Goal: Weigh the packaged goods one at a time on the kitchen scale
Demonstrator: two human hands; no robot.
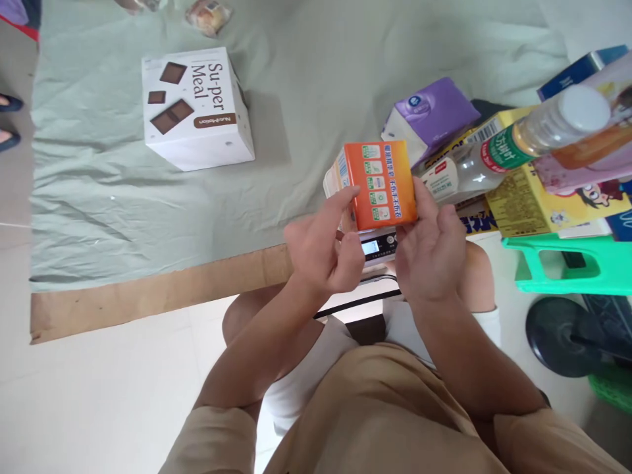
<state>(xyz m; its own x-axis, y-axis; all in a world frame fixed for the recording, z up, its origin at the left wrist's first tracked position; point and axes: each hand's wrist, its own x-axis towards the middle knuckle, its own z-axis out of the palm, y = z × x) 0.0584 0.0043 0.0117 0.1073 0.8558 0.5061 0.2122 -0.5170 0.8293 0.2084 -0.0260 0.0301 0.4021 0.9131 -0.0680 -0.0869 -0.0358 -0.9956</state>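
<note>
An orange soap pack (379,184) with printed pictures and Chinese text is held between my hands near the table's front edge. My left hand (326,247) is at its left side, index finger laid against the pack and the other fingers curled. On the right side, my right hand (434,257) grips the pack, its fingers reaching partly behind it and its thumb standing apart. Just below the pack is a black device (378,247) with a small lit screen, partly covered by my hands. A pale item (332,181) shows behind the pack's left edge.
A white Su-per Meal box (197,108) stands on the green cloth (113,210). Small wrapped food (208,16) lies at the back. To the right crowd a purple tissue pack (434,112), a clear bottle (518,141) and yellow boxes (528,204). A green stool (557,263) stands below them.
</note>
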